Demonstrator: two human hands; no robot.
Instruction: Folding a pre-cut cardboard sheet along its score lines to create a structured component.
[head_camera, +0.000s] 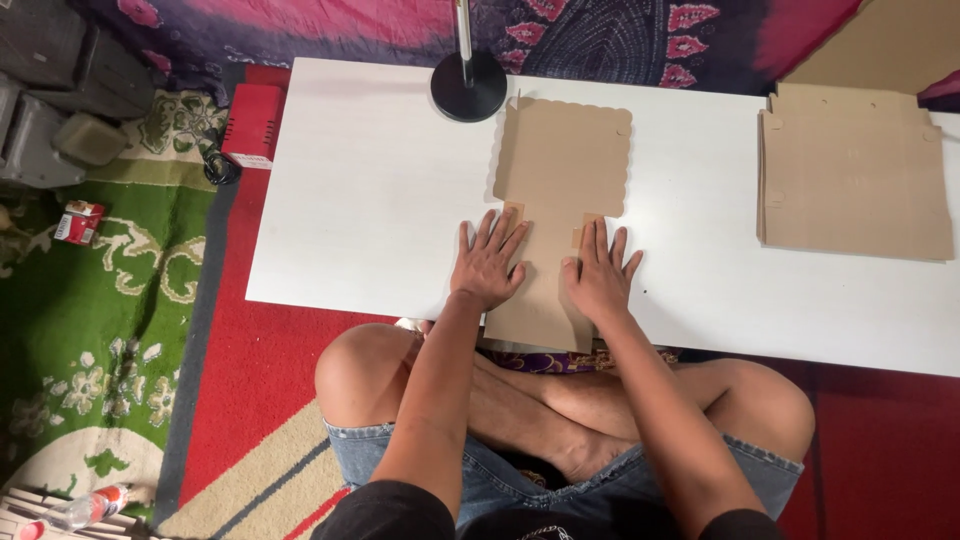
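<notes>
Pressing down with both palms, the person sits cross-legged at a low white desk (360, 200) and holds a flat die-cut cardboard sheet (565, 160) against its top. The left hand (488, 262) lies fully open, fingers spread and flat, on the left edge of the sheet's narrow lower part, its fingertips reaching a small tab there. The right hand (600, 275) is just as open and flat, fingers pointing away from the body, resting on the right edge of the same narrow part, with another small tab just beyond its fingertips. Neither hand grips anything; both simply bear on the cardboard, with a strip of the sheet showing between them. The sheet's wider upper part, with scalloped edges, lies further up the desk, and its near end hangs slightly over the desk edge above the person's knees. A round black stand base (468, 86) sits on the desk just beside the sheet's far left corner. Well apart to the right lies a stack of flat cardboard blanks (855, 185). On the floor to the left, a red box (253, 124) rests near the desk on a patterned carpet (90, 330).
</notes>
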